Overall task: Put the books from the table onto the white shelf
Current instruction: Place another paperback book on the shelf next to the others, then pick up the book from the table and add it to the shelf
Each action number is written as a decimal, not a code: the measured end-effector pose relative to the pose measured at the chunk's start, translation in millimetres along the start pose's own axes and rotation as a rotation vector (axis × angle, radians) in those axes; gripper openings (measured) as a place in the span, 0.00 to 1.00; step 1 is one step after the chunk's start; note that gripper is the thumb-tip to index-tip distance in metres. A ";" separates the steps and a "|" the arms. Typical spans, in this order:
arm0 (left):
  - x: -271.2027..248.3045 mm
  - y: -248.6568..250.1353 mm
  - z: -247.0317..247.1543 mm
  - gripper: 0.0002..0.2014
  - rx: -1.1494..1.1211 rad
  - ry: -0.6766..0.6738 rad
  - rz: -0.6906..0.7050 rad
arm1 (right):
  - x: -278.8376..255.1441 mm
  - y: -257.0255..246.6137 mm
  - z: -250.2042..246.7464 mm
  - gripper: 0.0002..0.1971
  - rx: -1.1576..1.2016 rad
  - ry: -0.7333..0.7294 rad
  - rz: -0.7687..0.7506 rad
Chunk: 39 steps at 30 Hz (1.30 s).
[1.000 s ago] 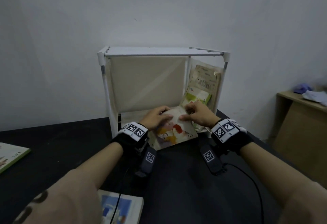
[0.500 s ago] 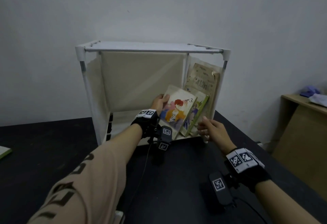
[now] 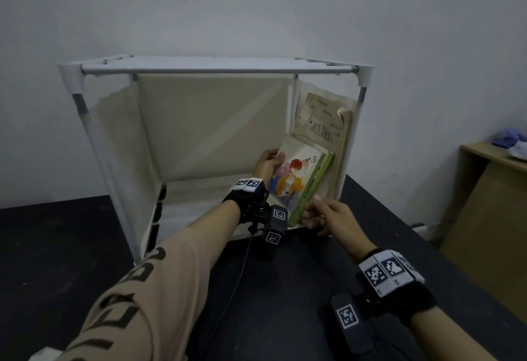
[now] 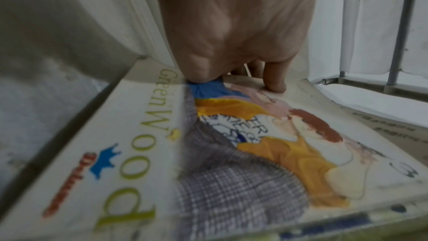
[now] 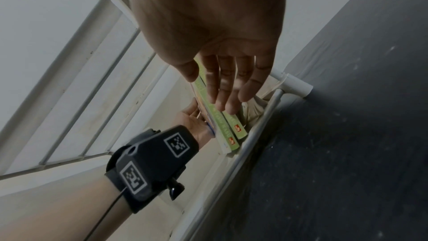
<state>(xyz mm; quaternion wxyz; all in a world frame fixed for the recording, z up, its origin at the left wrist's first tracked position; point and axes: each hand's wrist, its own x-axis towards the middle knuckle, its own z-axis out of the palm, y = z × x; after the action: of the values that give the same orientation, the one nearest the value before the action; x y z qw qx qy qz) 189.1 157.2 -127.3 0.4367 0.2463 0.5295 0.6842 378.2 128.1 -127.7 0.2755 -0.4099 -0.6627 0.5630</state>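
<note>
The white shelf (image 3: 216, 69) stands on the black table. Inside, at its right end, an illustrated book marked 3 (image 3: 296, 178) leans upright against green-spined books (image 3: 316, 183), with an old beige book (image 3: 322, 121) behind them on the side wall. My left hand (image 3: 269, 161) grips the illustrated book at its upper left edge, thumb on the cover (image 4: 266, 144). My right hand (image 3: 322, 212) is open at the shelf front. Its straight fingers (image 5: 222, 87) lie against the green spines (image 5: 231, 135).
The shelf's left and middle floor (image 3: 199, 192) holds no books. The black table (image 3: 285, 289) spreads in front. A wooden side table (image 3: 499, 161) with blue and white things stands at the right. A pale book corner (image 3: 42, 356) shows at the bottom left.
Both hands held the illustrated book flat at the shelf front. My left hand has since stood it up against the green books. My right hand let go and now touches the spines.
</note>
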 end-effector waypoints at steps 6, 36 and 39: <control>6.1 6.7 -5.9 0.05 0.126 0.013 0.026 | 8.0 -0.7 9.9 0.16 0.010 -0.014 0.026; -115.6 104.0 -77.5 0.11 0.587 -0.063 0.066 | 55.6 -109.7 70.6 0.06 -0.448 -0.399 -0.171; -121.5 103.3 -85.6 0.14 0.632 -0.060 0.027 | 60.7 -107.9 74.1 0.08 -0.685 -0.569 -0.085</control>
<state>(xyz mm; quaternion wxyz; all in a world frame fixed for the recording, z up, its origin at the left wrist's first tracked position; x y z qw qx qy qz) 146.2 3.3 -42.3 0.3449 0.3969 0.6995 0.4839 260.8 138.1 -44.5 -0.0465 -0.2788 -0.8765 0.3897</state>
